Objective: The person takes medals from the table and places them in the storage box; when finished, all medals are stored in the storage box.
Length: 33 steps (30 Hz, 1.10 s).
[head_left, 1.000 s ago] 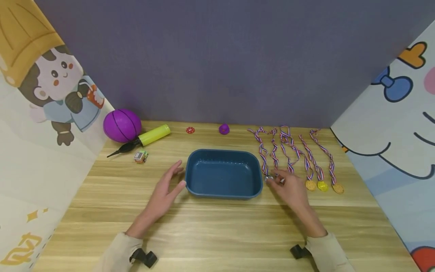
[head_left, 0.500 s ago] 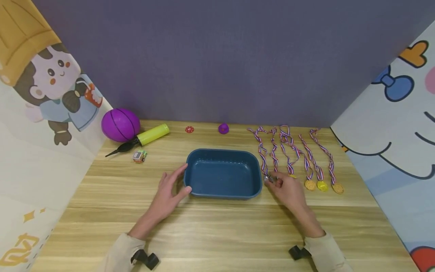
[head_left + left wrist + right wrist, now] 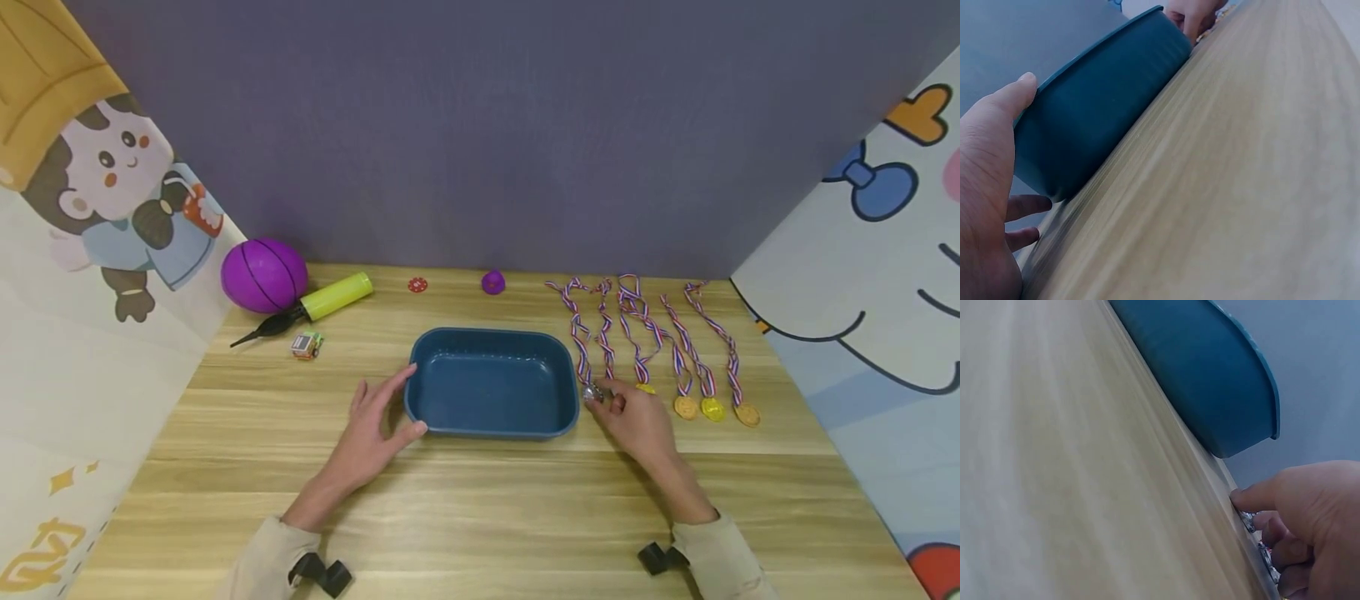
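A dark blue plastic basin (image 3: 491, 392) stands upright on the wooden table. My left hand (image 3: 367, 437) spans its left end, thumb at the front rim and fingers spread along the side. In the left wrist view the thumb (image 3: 1019, 94) lies at the rim. Beside the basin's right end my right hand (image 3: 637, 421) pinches a silver medal (image 3: 592, 392) low over the table, its twisted striped ribbon (image 3: 581, 337) stretching back. The right wrist view shows the thumb (image 3: 1257, 497) at the medal (image 3: 1247, 520) and another silver piece (image 3: 1266, 559) under the curled fingers.
More ribbons lie in a row behind my right hand, with gold-coloured medals (image 3: 712, 409) to its right. Along the back are a purple ball (image 3: 264, 276), a yellow hand pump (image 3: 337, 297), a red chip (image 3: 417, 285) and a purple toy (image 3: 492, 282). A toy car (image 3: 307, 345) sits front of the pump.
My left hand has moved right, from just off the basin to its rim. My right hand stays at the silver medal, which has tilted and now shows more of its face.
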Each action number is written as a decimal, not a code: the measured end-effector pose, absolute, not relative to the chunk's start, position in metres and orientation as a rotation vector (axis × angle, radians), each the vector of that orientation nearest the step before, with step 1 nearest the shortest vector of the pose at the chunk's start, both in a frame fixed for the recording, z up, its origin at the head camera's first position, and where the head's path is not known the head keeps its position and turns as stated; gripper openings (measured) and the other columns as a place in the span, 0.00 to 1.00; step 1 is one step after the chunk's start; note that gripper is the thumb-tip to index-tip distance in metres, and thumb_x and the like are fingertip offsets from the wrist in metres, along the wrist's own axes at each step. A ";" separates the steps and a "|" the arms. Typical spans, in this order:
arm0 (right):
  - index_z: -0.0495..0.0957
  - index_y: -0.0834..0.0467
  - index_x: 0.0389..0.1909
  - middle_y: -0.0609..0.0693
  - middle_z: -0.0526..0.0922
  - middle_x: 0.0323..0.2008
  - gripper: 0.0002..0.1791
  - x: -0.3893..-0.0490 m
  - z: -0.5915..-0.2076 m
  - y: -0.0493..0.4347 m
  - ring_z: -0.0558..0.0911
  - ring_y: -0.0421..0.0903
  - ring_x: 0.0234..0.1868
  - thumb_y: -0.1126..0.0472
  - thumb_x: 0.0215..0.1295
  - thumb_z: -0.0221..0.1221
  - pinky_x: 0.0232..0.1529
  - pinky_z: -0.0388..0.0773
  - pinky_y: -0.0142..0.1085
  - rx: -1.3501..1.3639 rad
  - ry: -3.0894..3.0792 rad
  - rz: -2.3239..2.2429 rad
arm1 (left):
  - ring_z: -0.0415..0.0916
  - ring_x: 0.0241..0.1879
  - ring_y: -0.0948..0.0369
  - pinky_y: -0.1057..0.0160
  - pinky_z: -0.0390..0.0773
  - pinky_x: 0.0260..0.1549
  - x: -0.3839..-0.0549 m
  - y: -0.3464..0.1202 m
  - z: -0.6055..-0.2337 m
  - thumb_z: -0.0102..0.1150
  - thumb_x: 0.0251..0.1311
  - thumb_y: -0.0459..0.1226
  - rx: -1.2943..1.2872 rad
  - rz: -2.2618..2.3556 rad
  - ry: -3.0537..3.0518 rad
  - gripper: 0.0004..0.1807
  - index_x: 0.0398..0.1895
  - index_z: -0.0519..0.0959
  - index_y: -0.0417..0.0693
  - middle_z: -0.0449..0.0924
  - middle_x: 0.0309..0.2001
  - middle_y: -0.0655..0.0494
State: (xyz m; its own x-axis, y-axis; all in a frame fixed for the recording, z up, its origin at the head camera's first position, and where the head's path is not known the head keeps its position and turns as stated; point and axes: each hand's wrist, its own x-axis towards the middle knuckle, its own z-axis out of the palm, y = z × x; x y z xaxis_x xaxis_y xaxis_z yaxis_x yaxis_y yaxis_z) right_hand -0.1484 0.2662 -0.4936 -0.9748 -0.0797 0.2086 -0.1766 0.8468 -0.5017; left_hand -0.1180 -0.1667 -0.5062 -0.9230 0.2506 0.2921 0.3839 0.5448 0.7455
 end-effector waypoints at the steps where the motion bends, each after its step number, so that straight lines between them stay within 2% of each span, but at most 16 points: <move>1: 0.89 0.64 0.59 0.42 0.74 0.17 0.21 -0.148 -0.494 0.266 0.70 0.41 0.18 0.59 0.70 0.76 0.18 0.61 0.34 0.200 -2.844 0.798 | 0.71 0.76 0.36 0.25 0.33 0.83 -0.118 -0.167 -0.506 0.72 0.70 0.52 -0.541 -1.324 -2.626 0.47 0.88 0.63 0.59 0.74 0.79 0.41; 10: 0.89 0.63 0.59 0.43 0.76 0.19 0.21 -0.147 -0.493 0.268 0.73 0.41 0.20 0.59 0.69 0.77 0.20 0.65 0.35 0.177 -2.854 0.815 | 0.72 0.75 0.36 0.24 0.33 0.82 -0.116 -0.166 -0.506 0.73 0.69 0.53 -0.534 -1.318 -2.634 0.48 0.88 0.62 0.58 0.75 0.78 0.40; 27: 0.89 0.65 0.57 0.43 0.75 0.18 0.20 -0.147 -0.495 0.266 0.71 0.41 0.19 0.60 0.68 0.76 0.19 0.64 0.34 0.158 -2.840 0.833 | 0.71 0.76 0.36 0.25 0.32 0.83 -0.116 -0.167 -0.507 0.70 0.71 0.59 -0.543 -1.309 -2.635 0.48 0.89 0.61 0.59 0.75 0.78 0.41; 33: 0.90 0.65 0.57 0.42 0.75 0.17 0.20 -0.147 -0.495 0.267 0.71 0.41 0.17 0.60 0.68 0.76 0.18 0.63 0.34 0.159 -2.808 0.833 | 0.71 0.76 0.36 0.25 0.32 0.83 -0.116 -0.167 -0.507 0.70 0.71 0.58 -0.549 -1.312 -2.633 0.48 0.89 0.61 0.60 0.74 0.79 0.41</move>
State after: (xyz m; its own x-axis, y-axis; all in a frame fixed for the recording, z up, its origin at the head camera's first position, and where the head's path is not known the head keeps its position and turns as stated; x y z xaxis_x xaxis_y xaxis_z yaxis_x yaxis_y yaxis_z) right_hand -0.1475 0.2667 -0.4948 -0.9725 -0.0438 0.2287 -0.1615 0.8345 -0.5268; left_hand -0.1164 -0.1667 -0.5071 -0.9219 0.2562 0.2908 0.3864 0.5504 0.7401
